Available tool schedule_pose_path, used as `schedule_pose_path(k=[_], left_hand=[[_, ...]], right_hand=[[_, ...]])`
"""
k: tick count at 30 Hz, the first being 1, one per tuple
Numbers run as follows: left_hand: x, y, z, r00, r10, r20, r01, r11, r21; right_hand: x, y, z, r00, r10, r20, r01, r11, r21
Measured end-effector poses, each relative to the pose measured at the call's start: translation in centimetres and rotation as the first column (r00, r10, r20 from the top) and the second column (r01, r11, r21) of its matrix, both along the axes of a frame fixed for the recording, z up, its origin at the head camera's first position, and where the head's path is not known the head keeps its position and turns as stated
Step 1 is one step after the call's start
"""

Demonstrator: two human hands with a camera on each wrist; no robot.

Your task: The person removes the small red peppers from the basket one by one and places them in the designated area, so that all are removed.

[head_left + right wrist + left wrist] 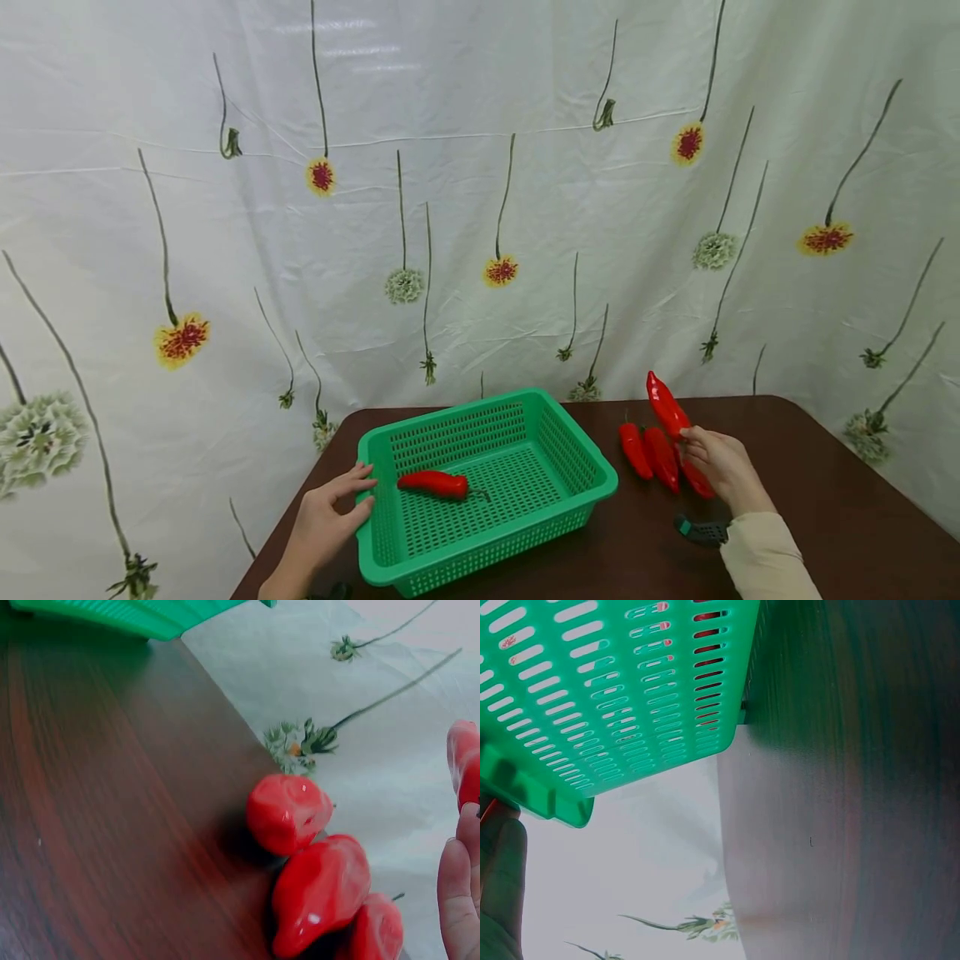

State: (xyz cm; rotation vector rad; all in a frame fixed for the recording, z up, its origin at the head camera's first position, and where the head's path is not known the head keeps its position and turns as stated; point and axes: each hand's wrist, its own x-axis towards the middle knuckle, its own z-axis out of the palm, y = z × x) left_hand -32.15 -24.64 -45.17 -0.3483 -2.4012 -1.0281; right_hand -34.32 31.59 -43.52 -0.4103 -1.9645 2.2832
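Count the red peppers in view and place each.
5: one pepper in the basket, one pepper in the right hand, three on the table: left pepper, middle pepper, right pepper, the last partly hidden by the hand.

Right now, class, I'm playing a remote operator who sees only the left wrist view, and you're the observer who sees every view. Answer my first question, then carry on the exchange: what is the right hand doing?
Observer: The right hand is holding a red pepper up off the table.
Operator: Through the slots of the green basket I catch only flecks of red. What lies inside?
Observer: A single pepper, as the head view shows.
Operator: Are any others lying on the table?
Observer: Yes, three more peppers, close together to the right of the basket in the head view.
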Motion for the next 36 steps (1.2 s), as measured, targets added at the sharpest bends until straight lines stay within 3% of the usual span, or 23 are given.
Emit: schedule_pose_path(k=[14, 24, 29, 36], left_hand=[[0.3, 0.1, 0.3, 1.000, -0.004, 0.015, 0.004, 1.000, 0.006], [0.3, 0.1, 0.3, 1.000, -0.007, 0.024, 0.007, 1.000, 0.002], [0.2, 0.1, 0.3, 1.000, -0.012, 0.021, 0.011, 1.000, 0.003], [0.1, 0.2, 0.3, 1.000, -0.003, 0.020, 0.003, 1.000, -0.005]], right_hand=[[0.4, 1.4, -1.5, 0.996, -0.086, 0.009, 0.086, 0.996, -0.010], [0.5, 2.4, -2.4, 0.976, -0.217, 0.024, 0.218, 0.976, -0.003], [0.8, 3.1, -3.2, 0.975, -0.219, 0.024, 0.220, 0.975, -0.041], [0.8, 3.7, -3.5, 0.971, -0.231, 0.056, 0.233, 0.972, -0.023]])
